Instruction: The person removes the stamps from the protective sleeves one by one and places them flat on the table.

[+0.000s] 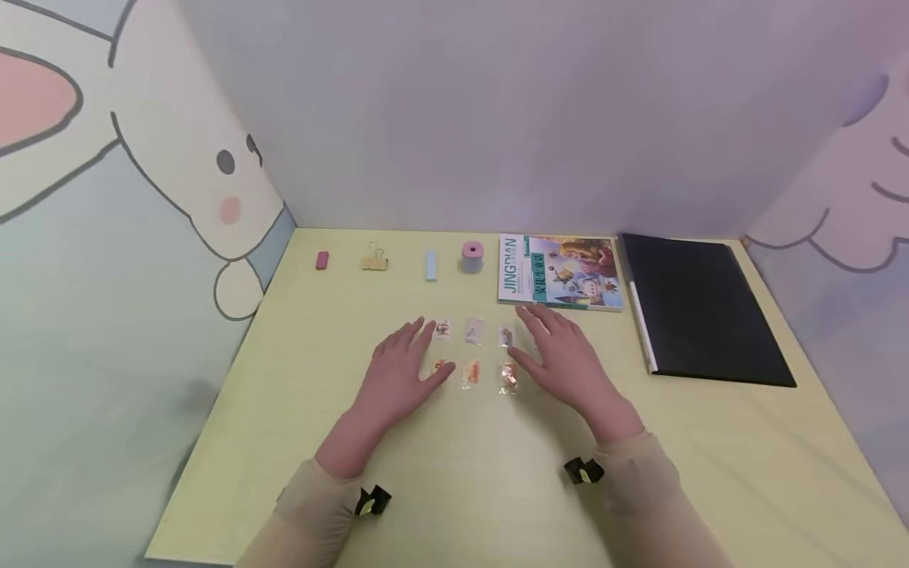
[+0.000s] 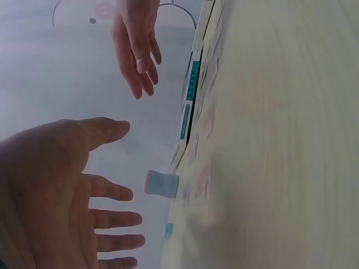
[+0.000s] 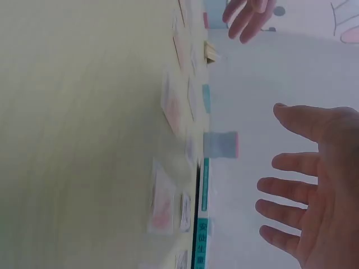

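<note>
Several small clear packets with printed pictures lie in two rows on the table, among them an orange one (image 1: 472, 373), a red one (image 1: 508, 375) and a pale one (image 1: 474, 330). My left hand (image 1: 400, 376) is held over the left end of the rows, fingers spread and straight, covering part of a packet there. Over the right end hangs my right hand (image 1: 564, 359), its thumb close to a dark-printed packet (image 1: 506, 335). Both palms, seen in the wrist views, hold nothing, and the left fingers (image 2: 118, 218) and right fingers (image 3: 286, 190) are extended above the tabletop.
Along the back stand a pink block (image 1: 323, 260), a gold binder clip (image 1: 375, 259), a light blue stick (image 1: 431, 266) and a pink-topped cylinder (image 1: 472, 257). A picture book (image 1: 561, 272) lies right of them, beside a black folder (image 1: 706, 308) with a white spine. Walls enclose the table (image 1: 454, 489).
</note>
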Tool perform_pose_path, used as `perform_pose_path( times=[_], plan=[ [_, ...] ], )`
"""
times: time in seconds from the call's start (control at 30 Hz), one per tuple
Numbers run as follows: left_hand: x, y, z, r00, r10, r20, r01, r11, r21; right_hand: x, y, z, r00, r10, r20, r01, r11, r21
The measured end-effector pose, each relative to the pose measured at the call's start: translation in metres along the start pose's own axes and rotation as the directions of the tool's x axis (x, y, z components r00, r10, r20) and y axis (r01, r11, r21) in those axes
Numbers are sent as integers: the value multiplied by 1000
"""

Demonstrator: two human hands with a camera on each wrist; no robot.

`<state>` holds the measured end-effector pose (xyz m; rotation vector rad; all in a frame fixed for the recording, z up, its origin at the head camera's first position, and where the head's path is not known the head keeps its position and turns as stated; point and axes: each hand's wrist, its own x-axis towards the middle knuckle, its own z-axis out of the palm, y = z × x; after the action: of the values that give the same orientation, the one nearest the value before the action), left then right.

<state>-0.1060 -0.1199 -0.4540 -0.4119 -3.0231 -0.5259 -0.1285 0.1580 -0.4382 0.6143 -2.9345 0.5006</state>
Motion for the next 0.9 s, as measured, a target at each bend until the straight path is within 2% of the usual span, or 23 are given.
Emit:
perform_pose_path(
  times=[0.13, 0.23, 0.33, 0.43, 0.6, 0.7, 0.9],
  plan=[
    [21, -21, -3, 999, 22, 46, -16, 990, -139, 24, -13, 5, 996, -16, 88, 8, 996, 91],
    [41, -41, 2, 996, 61, 66, -43, 968, -249, 46, -22, 15, 986, -27, 165, -1, 986, 168],
    [59, -59, 11, 992, 99, 74, -69, 940, -333, 68, -27, 32, 974, -44, 220, 2, 983, 185],
    [71, -71, 25, 987, 131, 93, -91, 933, -348, 88, -31, 49, 966, -68, 248, 30, 988, 153],
    [80, -76, 38, 988, 129, 88, -89, 926, -366, 107, -37, 65, 958, -68, 279, 42, 994, 98],
    [81, -75, 38, 991, 118, 62, -87, 926, -368, 111, -42, 68, 957, -56, 286, 38, 997, 67],
    [82, -73, 31, 992, 115, 46, -94, 941, -326, 115, -53, 68, 961, -65, 269, 54, 998, 45]
  ],
)
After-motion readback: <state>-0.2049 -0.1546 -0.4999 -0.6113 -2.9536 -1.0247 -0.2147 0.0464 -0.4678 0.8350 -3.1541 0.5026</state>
